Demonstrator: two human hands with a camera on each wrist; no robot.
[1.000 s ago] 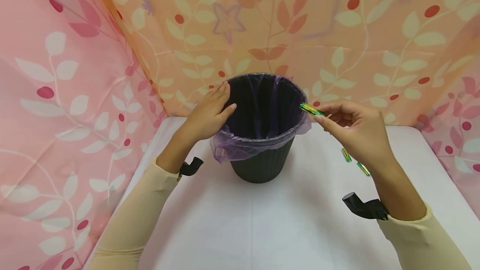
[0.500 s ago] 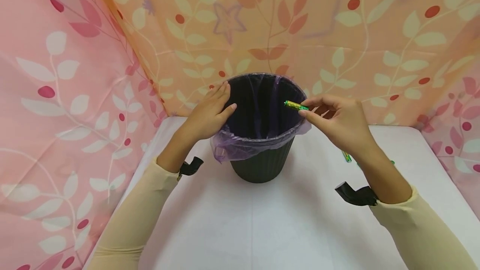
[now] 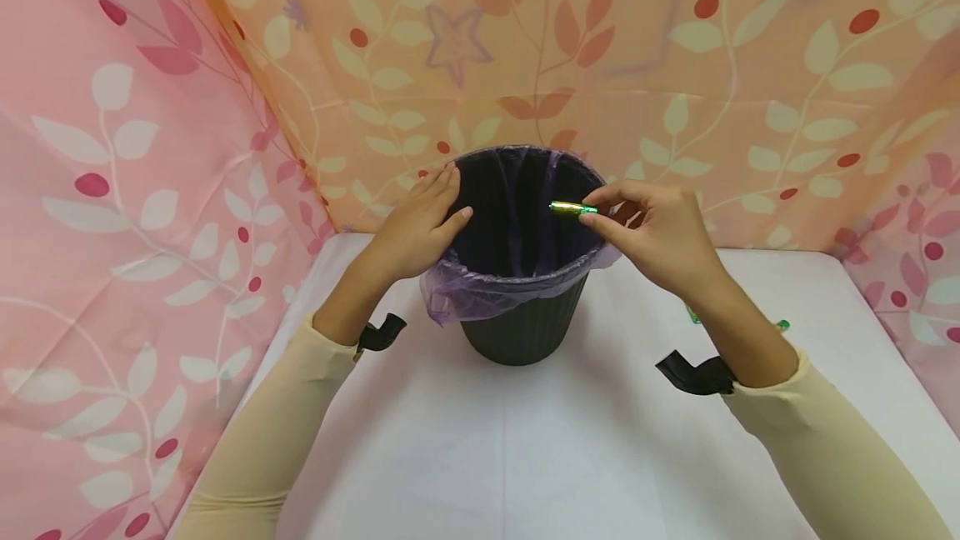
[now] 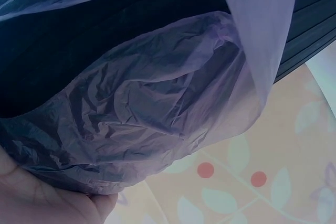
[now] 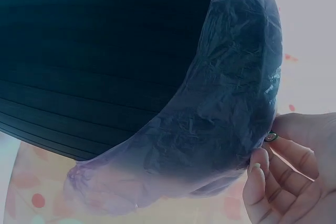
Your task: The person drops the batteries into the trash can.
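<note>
A black bin (image 3: 525, 332) stands upright, a thin purple bag (image 3: 480, 294) folded over its rim. My left hand (image 3: 423, 223) rests along the bin's left rim, fingers fairly straight and thumb reaching over the opening; the left wrist view shows part of its palm against the bag (image 4: 152, 108). With thumb and fingertips my right hand (image 3: 660, 227) pinches a green and yellow battery (image 3: 572, 207), which lies roughly level over the right part of the opening. In the right wrist view only the battery's end (image 5: 271, 137) shows between the fingers.
More green batteries (image 3: 783, 325) lie on the white table (image 3: 517, 448) to the right, partly hidden behind my right forearm. An orange leaf-patterned cloth (image 3: 637, 48) hangs close behind the bin, and a pink one (image 3: 150, 232) stands on the left.
My right hand has moved left with the battery, from beside the right rim to over the opening. The battery has turned closer to level. My left hand and the bin have stayed put.
</note>
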